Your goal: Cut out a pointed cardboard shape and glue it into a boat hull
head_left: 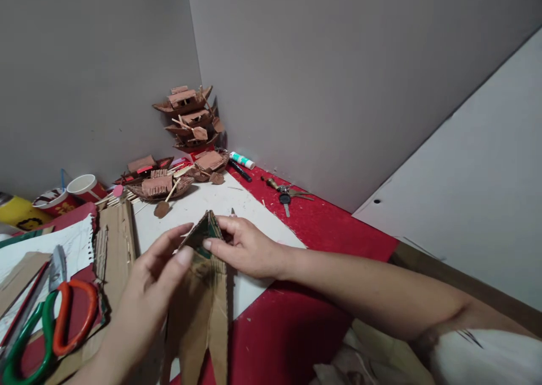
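Observation:
A piece of brown cardboard (197, 311), folded lengthwise with a pointed far end and green marks inside, stands between my hands above the white sheet (249, 294). My right hand (249, 246) pinches its right edge near the point, thumb on the inside and fingers behind. At the left edge is my left hand (154, 278), thumb and fingers closed about the cardboard, its fingertips partly hidden. A small pointed tip (232, 211) pokes up just beyond my right fingers; what it belongs to is hidden. The cardboard's near end splits into two strips.
Model boats (158, 186) stand and stack in the back corner. Scissors (70, 317) with green and orange handles lie left on papers and cardboard. Paper cups (87, 186) stand far left. Keys (285, 200), a glue stick (242, 160) and a black marker (240, 170) lie by the wall.

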A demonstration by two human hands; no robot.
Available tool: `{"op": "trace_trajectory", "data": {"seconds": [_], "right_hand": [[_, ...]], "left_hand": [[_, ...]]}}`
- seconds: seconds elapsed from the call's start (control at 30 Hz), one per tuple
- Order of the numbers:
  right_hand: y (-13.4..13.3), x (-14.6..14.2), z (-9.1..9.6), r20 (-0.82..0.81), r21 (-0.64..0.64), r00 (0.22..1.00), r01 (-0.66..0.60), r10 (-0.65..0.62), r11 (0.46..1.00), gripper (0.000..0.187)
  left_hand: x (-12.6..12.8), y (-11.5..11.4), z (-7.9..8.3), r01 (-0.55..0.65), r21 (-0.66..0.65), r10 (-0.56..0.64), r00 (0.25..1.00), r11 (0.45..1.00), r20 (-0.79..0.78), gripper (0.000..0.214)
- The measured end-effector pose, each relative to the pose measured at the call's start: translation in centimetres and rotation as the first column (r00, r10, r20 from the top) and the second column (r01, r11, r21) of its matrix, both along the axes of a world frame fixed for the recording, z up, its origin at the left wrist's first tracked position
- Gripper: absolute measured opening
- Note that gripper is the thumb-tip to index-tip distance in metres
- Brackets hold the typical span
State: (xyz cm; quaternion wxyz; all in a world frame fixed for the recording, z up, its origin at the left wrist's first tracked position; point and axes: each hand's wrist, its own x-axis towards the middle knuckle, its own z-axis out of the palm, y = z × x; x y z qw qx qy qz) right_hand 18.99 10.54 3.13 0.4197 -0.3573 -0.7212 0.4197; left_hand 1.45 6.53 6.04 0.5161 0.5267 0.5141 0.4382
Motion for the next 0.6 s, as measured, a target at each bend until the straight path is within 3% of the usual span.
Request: {"op": "trace_trajectory", "data": {"seconds": [0.17, 0.37, 0.6], "right_hand": [[-0.3, -0.6, -0.5, 0.067, 0.019, 0.998, 0.003, -0.004, 1.0, 0.007], [-1.0, -1.4, -0.7, 0.045, -0.014, 0.999, 0.002, -0.002, 1.0, 0.005], [-1.1, -1.9, -0.7, -0.132, -0.179, 0.99, -0.071, 0.048, 0.981, 0.005]], "left_hand": [[-0.3, 0.5, -1.2, 0.064, 0.161, -0.016, 0.96, 0.985, -0.279, 0.031], [-0.3, 0.5, -1.5, 0.093, 0.189, -0.03, 0.951, 0.978, -0.309, 0.023], [-0.1, 0.3, -1.4, 0.081, 0.24, 0.005, 0.94, 0.967, -0.34, 0.017]]}}
